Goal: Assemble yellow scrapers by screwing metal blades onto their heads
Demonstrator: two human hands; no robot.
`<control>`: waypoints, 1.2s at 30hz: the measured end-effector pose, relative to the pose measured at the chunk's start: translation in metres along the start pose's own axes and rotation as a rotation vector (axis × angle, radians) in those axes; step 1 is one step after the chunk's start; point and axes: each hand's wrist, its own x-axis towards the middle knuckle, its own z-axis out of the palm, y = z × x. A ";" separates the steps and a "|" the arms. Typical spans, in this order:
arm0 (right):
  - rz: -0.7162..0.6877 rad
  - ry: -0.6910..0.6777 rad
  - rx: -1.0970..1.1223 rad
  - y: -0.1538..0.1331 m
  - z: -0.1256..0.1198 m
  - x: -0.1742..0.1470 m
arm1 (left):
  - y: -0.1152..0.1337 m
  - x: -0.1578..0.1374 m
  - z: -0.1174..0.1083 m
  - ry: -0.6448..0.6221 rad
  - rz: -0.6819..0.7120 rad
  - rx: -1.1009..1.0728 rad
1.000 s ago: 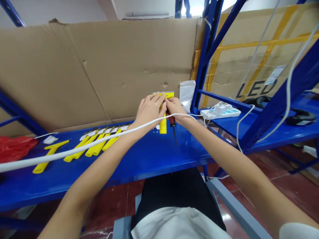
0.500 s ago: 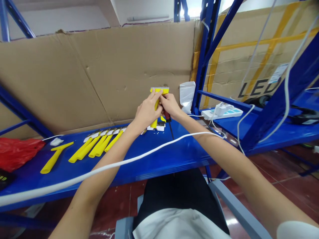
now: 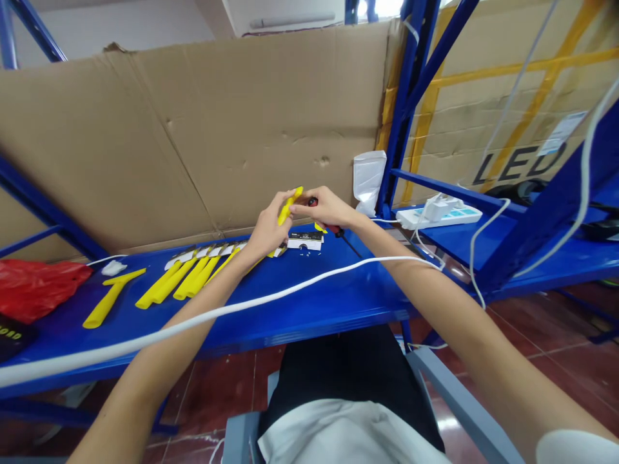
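Observation:
My left hand is closed round a yellow scraper, whose head is turned edge-on towards me at the fingertips. Close beside it, my right hand grips a screwdriver with a red and black handle; its dark shaft points down to the right. The right fingertips reach up to the scraper, perhaps touching it. Beneath the hands lies a small black and white box, with several tiny bits in front of it. Several yellow scrapers with white-and-dark ends lie in a row to the left, partly behind my left forearm.
A T-shaped yellow scraper and a red plastic bag lie at the left of the blue shelf. A white cable crosses in front of my forearms. Cardboard stands behind; a power strip sits right.
The scraper has been turned from facing me to edge-on and moved slightly left. My right hand has drawn a little away from it, still with the screwdriver. The view has shifted slightly.

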 end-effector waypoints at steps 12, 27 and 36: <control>0.090 -0.224 -0.596 0.089 -0.008 0.005 | -0.014 -0.043 -0.039 -0.022 -0.206 -0.869; 0.104 -0.224 -0.872 0.112 0.009 -0.004 | -0.016 -0.048 -0.032 -0.179 -0.217 -1.025; -0.014 -0.331 -0.786 0.088 0.017 -0.011 | -0.023 -0.047 -0.027 -0.191 -0.237 -0.980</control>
